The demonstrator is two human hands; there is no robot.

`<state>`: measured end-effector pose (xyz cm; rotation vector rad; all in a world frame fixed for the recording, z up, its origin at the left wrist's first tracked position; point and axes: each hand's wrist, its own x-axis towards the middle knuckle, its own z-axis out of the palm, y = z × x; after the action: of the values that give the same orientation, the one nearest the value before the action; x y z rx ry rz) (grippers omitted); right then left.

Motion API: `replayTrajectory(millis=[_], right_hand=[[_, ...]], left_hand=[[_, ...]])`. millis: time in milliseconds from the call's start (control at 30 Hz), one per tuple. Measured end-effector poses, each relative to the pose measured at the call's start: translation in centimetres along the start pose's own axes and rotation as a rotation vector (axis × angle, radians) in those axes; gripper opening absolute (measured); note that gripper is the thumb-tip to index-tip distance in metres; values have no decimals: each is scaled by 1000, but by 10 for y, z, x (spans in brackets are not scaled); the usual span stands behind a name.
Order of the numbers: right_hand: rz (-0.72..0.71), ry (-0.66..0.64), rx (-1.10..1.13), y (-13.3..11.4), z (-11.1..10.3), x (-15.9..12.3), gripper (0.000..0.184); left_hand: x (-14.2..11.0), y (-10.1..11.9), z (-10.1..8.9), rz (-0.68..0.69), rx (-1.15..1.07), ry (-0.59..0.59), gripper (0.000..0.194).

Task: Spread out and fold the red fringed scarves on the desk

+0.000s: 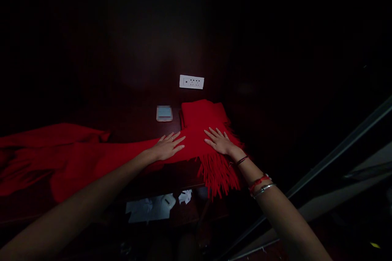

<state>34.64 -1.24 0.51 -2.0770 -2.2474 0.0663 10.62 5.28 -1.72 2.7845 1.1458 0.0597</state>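
A long red scarf (116,155) stretches along a dark tabletop, bunched and creased toward the left. Its fringed end (218,175) hangs over the front edge on the right. My left hand (168,147) lies flat on the scarf with its fingers spread and a ring on one of them. To its right, my right hand (219,140) also presses flat on the cloth, fingers apart, above the fringe. Behind both hands sits a folded red cloth (203,110), partly covered by the scarf; whether the two are one piece I cannot tell.
A white power socket (191,82) is set in the dark back panel. A small blue-faced square item (164,113) rests on the tabletop (134,128). Below the edge, a lower shelf holds a pale flat sheet (148,209) and crumpled paper (185,196). A slanting frame edge (339,144) runs along the right.
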Motion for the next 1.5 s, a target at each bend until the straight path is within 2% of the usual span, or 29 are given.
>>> replayTrajectory(millis=[100,200,267,333,433,500,533,600,700,800,900,1000,1100,1233,1300,1367,1467,1500], right_hand=[[4,2,-6,3,1,0,59],[-22,64,-23,-1,-5,-2,58],[-110,170,-41,-11,-10,-6,55],[-271,248,-37,-29,-14,-10,50],[-524,232,-1,-66,-18,-7,45],[-623,188,20,-89,-17,2,45],[-652,158,26,-99,-15,8,46],[-666,62,14,-110,-7,21,51],[-585,-90,-19,-110,9,35,58],[-516,-109,-4,-102,22,36,57],[-508,-114,10,-96,27,32,58],[-523,-115,27,-95,28,31,59],[-550,-80,44,-95,29,33,60],[-568,19,84,-93,32,35,56],[-581,66,102,-92,34,36,53],[-593,107,115,-92,36,37,50],[-611,153,151,-93,38,38,50],[-617,161,168,-94,37,38,50]], left_hand=[[-13,-13,-7,-82,-3,-7,53],[-46,-20,-17,-89,41,87,61],[-76,-23,-22,7,71,115,67],[-102,-31,-26,27,88,79,70],[-124,-62,-35,-133,95,54,60],[-128,-90,-45,-267,116,74,58],[-130,-104,-51,-320,121,48,59],[-136,-128,-65,-337,43,-84,63],[-154,-155,-80,-246,-91,-239,66],[-175,-183,-82,-230,-53,-201,72],[-188,-213,-75,-296,13,-124,78],[-187,-231,-78,-319,57,-58,59],[-175,-229,-103,-358,110,11,49],[-151,-209,-153,-481,390,311,45],[-139,-195,-165,-482,540,394,39],[-125,-179,-163,-511,592,317,34],[-103,-152,-140,-701,504,13,31],[-96,-142,-130,-760,475,-50,33]])
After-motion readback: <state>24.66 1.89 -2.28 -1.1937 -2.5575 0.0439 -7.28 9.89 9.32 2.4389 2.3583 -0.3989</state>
